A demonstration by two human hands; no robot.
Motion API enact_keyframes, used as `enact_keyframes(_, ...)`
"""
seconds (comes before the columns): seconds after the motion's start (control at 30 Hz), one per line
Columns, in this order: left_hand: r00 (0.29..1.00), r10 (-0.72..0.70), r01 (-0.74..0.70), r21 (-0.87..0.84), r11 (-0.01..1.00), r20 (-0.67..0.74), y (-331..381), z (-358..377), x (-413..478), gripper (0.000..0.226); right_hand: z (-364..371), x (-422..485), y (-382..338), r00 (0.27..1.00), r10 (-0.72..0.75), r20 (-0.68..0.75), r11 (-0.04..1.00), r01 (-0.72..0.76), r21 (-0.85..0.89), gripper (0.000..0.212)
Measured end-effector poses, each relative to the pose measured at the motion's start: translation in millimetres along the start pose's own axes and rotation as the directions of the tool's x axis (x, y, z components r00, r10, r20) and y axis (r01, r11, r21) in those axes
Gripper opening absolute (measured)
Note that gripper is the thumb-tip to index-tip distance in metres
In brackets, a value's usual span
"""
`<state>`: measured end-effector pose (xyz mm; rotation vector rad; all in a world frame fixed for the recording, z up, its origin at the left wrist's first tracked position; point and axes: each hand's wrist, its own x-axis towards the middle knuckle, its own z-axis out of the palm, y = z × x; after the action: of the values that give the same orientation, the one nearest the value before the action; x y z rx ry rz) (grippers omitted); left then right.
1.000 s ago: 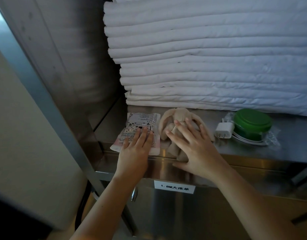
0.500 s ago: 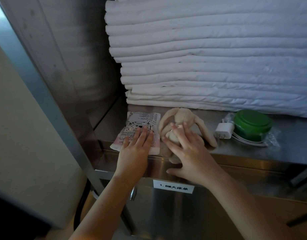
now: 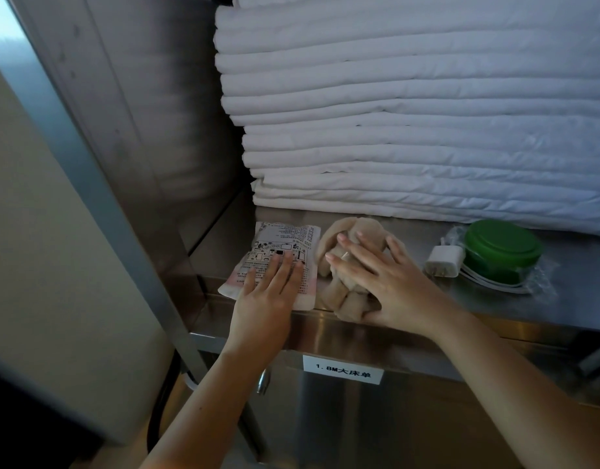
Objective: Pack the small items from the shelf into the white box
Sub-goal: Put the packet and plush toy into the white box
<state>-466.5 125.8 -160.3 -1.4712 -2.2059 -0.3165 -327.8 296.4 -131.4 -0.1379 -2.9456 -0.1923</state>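
Note:
On the steel shelf [image 3: 569, 299] lie several small items. A printed white and pink packet [image 3: 281, 245] lies at the left; my left hand [image 3: 268, 292] rests flat on its near half, fingers spread. Beside it is a beige plush toy [image 3: 339, 292] with long ears. My right hand [image 3: 383, 282] covers it, fingers over the top and thumb under its near end at the shelf edge. A white charger plug [image 3: 444, 262] with its cable and a green round lidded tub [image 3: 501, 252] lie further right. The white box is not in view.
A tall stack of folded white sheets [image 3: 410, 113] fills the back of the shelf just behind the items. The steel side wall [image 3: 139, 113] and upright post [image 3: 88, 181] stand at the left. A label [image 3: 342, 368] is on the shelf's front face.
My right hand has slid further over the plush toy, with the thumb curling under its near end. My left hand stays flat on the packet.

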Motion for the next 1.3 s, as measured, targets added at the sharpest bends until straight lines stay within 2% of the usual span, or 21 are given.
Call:
enact_keyframes(0.1, 1.000, -0.007, 0.007, -0.014, 1.000, -0.013, 0, -1, -3, 0.069, 5, 4, 2, 0.999, -0.001, -0.052, 0.999, 0.003, 0.034, 0.098)
enact_keyframes(0.2, 1.000, -0.014, 0.013, -0.026, 1.000, -0.017, 0, -3, -4, 0.067, 7, 2, -5, 0.987, 0.006, -0.163, 0.997, 0.008, 0.081, 0.091)
enact_keyframes(0.3, 1.000, -0.018, 0.017, -0.030, 0.999, -0.003, 1, -6, -5, 0.067, 7, 0, -12, 0.965, 0.002, -0.261, 0.998, 0.012, 0.054, 0.080)
enact_keyframes(0.47, 1.000, -0.026, 0.026, -0.021, 0.999, -0.006, 2, -7, -6, 0.068, 7, 0, -24, 0.943, -0.022, -0.333, 1.000, 0.022, -0.004, 0.067)
enact_keyframes(0.57, 0.999, -0.027, 0.027, -0.014, 1.000, -0.018, 2, -7, -7, 0.070, 5, 2, -21, 0.937, -0.070, -0.341, 0.997, 0.059, -0.043, 0.077)
enact_keyframes(0.63, 0.999, -0.028, 0.028, -0.014, 1.000, -0.018, 2, -8, -7, 0.072, 2, 7, -15, 0.949, -0.082, -0.305, 0.997, 0.074, -0.038, 0.087)
enact_keyframes(0.73, 0.999, -0.026, 0.026, -0.013, 1.000, -0.019, 3, -8, -6, 0.073, 1, 13, -9, 0.964, -0.094, -0.247, 0.995, 0.081, -0.064, 0.091)
enact_keyframes(0.8, 1.000, -0.023, 0.023, -0.009, 1.000, -0.018, 3, -9, -6, 0.073, 4, 14, -10, 0.966, -0.092, -0.243, 0.995, 0.080, -0.057, 0.086)
enact_keyframes(1.03, 1.000, -0.012, 0.012, 0.002, 1.000, -0.014, 5, -12, -7, 0.072, 14, 10, -10, 0.912, -0.112, -0.394, 0.994, 0.099, -0.051, 0.071)
enact_keyframes(1.3, 0.997, 0.013, -0.014, 0.000, 1.000, -0.080, 10, -22, -8, 0.067, 17, 5, -5, 0.886, -0.172, -0.431, 0.984, 0.137, -0.111, 0.052)
